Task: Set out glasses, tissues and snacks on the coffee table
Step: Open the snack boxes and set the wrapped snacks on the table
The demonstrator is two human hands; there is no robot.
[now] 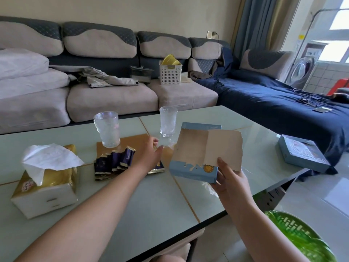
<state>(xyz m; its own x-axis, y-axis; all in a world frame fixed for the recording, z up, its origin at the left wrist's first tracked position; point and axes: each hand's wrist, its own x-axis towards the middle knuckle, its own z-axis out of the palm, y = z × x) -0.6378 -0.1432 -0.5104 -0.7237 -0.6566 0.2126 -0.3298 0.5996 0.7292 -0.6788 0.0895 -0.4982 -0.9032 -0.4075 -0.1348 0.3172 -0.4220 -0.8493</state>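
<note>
Two clear textured glasses [106, 129] [168, 121] stand upright at the back of the pale coffee table [151, 201]. A gold-and-white tissue pack [45, 178] with a tissue pulled up sits at the left. Several purple snack packets [115, 163] lie on a gold mat [136, 140]. My right hand [230, 180] grips a light blue snack box [192, 171] above the table, its torn cardboard flap open upward. My left hand [151, 150] reaches to the box's open end and pinches a clear plastic wrapper [168, 145] there.
A second blue box [302, 154] lies near the table's right edge. A green slotted basket [302, 241] sits low at the right, beside the table's front corner. Behind the table runs a grey sofa carrying a white basket [171, 74], clothes and bedding.
</note>
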